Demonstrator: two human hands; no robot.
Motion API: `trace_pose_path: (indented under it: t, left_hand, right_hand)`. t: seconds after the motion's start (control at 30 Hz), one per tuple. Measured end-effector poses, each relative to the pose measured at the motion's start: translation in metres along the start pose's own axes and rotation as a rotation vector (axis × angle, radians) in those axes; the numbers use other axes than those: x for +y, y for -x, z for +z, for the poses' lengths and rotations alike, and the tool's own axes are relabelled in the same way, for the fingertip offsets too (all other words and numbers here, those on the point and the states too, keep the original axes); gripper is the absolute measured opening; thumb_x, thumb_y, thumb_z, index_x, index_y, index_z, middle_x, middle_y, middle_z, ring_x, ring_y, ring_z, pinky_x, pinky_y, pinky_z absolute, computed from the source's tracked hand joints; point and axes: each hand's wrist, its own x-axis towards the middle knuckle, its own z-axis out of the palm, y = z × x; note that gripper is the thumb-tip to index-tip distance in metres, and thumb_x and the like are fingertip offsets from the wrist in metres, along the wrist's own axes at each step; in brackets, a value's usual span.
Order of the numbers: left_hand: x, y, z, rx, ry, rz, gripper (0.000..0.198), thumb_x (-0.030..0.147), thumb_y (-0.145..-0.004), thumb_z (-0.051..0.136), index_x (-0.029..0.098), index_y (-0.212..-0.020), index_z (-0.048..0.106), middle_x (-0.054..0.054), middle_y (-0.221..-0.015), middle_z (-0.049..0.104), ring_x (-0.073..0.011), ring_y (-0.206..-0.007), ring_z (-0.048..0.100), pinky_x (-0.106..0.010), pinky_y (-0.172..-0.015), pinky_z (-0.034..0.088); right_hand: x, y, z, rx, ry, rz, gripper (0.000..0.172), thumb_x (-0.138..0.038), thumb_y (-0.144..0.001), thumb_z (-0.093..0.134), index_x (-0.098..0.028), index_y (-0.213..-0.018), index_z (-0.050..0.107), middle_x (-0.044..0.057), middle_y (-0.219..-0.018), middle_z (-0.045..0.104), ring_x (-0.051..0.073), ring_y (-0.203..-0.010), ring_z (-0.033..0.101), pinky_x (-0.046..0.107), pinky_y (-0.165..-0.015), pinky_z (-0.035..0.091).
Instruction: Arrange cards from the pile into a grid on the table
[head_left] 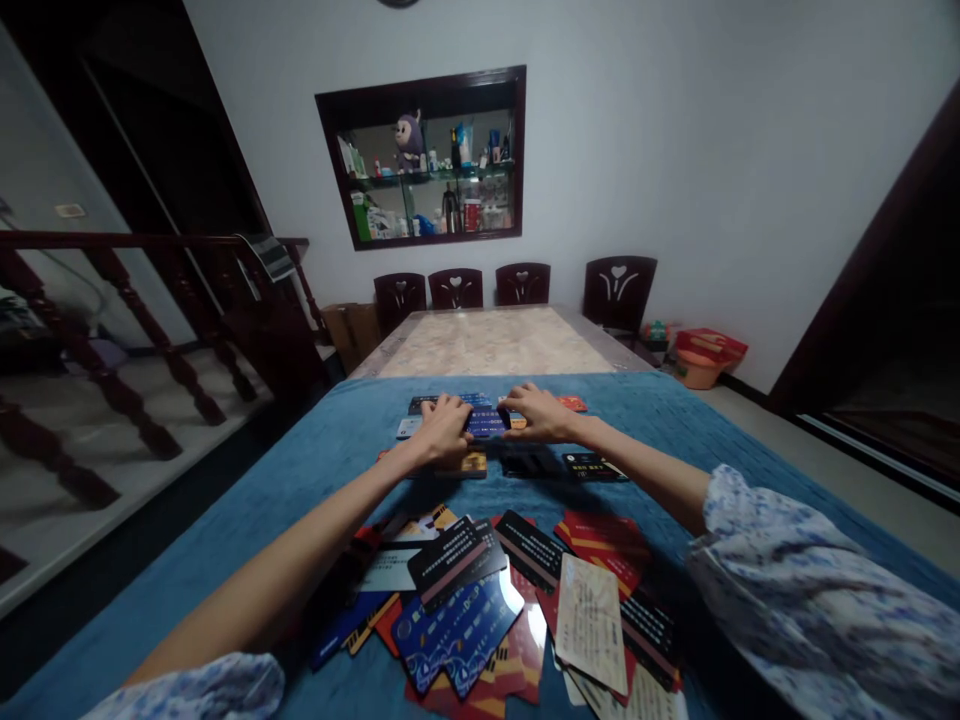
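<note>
My left hand [445,428] and my right hand [541,413] face each other over the blue cloth [300,470]. Between them is a dark blue card [489,421], its left end at my left fingers and its right end at my right fingers; both hands are closed on it. Around my hands, cards are laid out in rows: a gold card [472,463], a black card [595,467] and a red-orange card [574,403] among them. My left hand partly covers some of these. Nearer me lies a loose, overlapping heap with blue cards [459,628], black cards [452,562] and a cream card [590,612].
The cloth covers the near part of a long table [510,340] with a pale patterned top. Several dark chairs [619,290] stand at its far end. A wooden railing [112,370] runs along the left. An orange basin [697,370] sits on the floor at right.
</note>
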Motion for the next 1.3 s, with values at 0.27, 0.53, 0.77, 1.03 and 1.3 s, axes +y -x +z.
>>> trace_pose_path:
  t: [0.27,0.53,0.77,1.03,1.3]
  left_hand:
    - [-0.012,-0.024,0.004,-0.012,-0.002,-0.070,0.040,0.024,-0.082,0.054,0.021,-0.122,0.056,-0.013,-0.126,0.056,-0.0322,-0.120,0.043,-0.053,-0.096,0.037]
    - [-0.027,-0.047,0.012,-0.024,-0.012,-0.123,0.039,0.023,-0.082,0.052,0.019,-0.120,0.057,-0.015,-0.129,0.055,-0.0330,-0.123,0.041,-0.054,-0.097,0.035]
    - [-0.037,-0.068,0.016,-0.045,-0.036,-0.163,0.040,0.026,-0.081,0.054,0.018,-0.120,0.059,-0.017,-0.130,0.056,-0.0366,-0.125,0.040,-0.057,-0.096,0.034]
    - [-0.044,-0.087,0.027,-0.080,-0.052,-0.192,0.039,0.025,-0.078,0.056,0.020,-0.116,0.060,-0.017,-0.128,0.059,-0.0385,-0.126,0.041,-0.060,-0.096,0.033]
    - [-0.049,-0.095,0.033,-0.152,-0.033,-0.192,0.035,0.022,-0.078,0.055,0.020,-0.112,0.061,-0.014,-0.126,0.062,-0.0361,-0.125,0.042,-0.062,-0.100,0.031]
  right_hand:
    - [0.007,-0.032,0.002,-0.041,0.034,0.048,0.054,-0.049,-0.084,0.064,-0.022,-0.131,0.059,0.016,-0.128,0.055,0.034,-0.120,0.044,0.042,-0.088,0.045]
    - [0.014,-0.066,0.007,-0.080,0.040,0.088,0.058,-0.044,-0.082,0.064,-0.022,-0.135,0.056,0.017,-0.130,0.055,0.036,-0.123,0.043,0.042,-0.090,0.044]
    - [0.019,-0.087,0.011,-0.108,0.016,0.129,0.057,-0.044,-0.081,0.064,-0.023,-0.134,0.057,0.017,-0.131,0.055,0.037,-0.124,0.042,0.048,-0.094,0.043]
    - [0.025,-0.101,0.018,-0.168,0.053,0.151,0.055,-0.043,-0.083,0.060,-0.025,-0.135,0.056,0.018,-0.132,0.055,0.037,-0.126,0.041,0.055,-0.096,0.042]
    - [0.029,-0.111,0.024,-0.220,0.041,0.149,0.057,-0.045,-0.081,0.061,-0.026,-0.135,0.057,0.015,-0.134,0.058,0.038,-0.128,0.042,0.054,-0.097,0.042]
